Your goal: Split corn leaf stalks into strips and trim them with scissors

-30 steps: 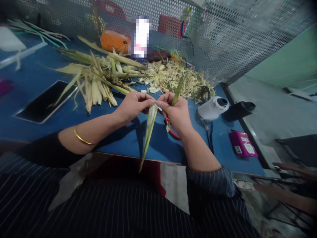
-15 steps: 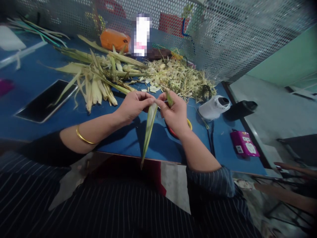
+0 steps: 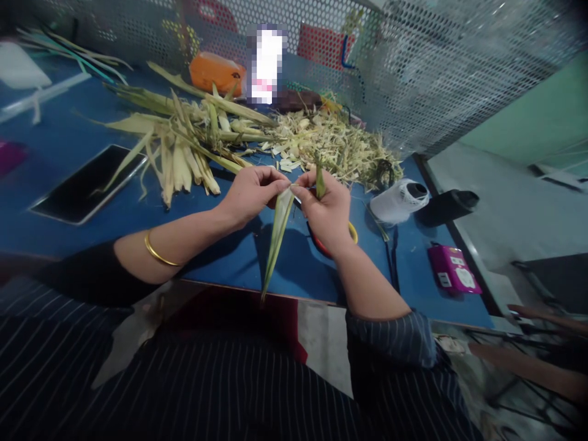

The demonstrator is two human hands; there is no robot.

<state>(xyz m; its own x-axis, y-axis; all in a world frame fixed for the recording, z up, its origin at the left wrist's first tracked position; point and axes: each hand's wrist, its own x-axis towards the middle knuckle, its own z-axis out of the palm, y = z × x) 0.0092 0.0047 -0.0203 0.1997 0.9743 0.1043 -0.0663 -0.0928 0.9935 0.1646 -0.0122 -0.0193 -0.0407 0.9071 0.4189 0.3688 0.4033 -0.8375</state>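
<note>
A long green corn husk leaf (image 3: 278,239) hangs from my fingertips over the front of the blue table (image 3: 220,245), its narrow tip pointing down. My left hand (image 3: 252,193) is closed, thumb and fingers pinching the leaf's upper end. Close beside it, my right hand (image 3: 329,208) pinches the same end, thumb against fingers. A short green leaf piece (image 3: 320,177) sticks up between the fingers of my right hand. Under that hand lies a rounded red and yellow thing (image 3: 353,231), mostly hidden.
A bundle of corn husks (image 3: 184,162) lies at the back left, beside a heap of husk scraps (image 3: 331,141). A dark flat panel (image 3: 87,184) rests left. White (image 3: 392,202) and black thread spools (image 3: 448,207) and a purple box (image 3: 454,267) sit right. Metal mesh (image 3: 413,79) rises behind.
Both hands keep their pinch on the husk leaf with almost no movement. The whole view has shifted very slightly.
</note>
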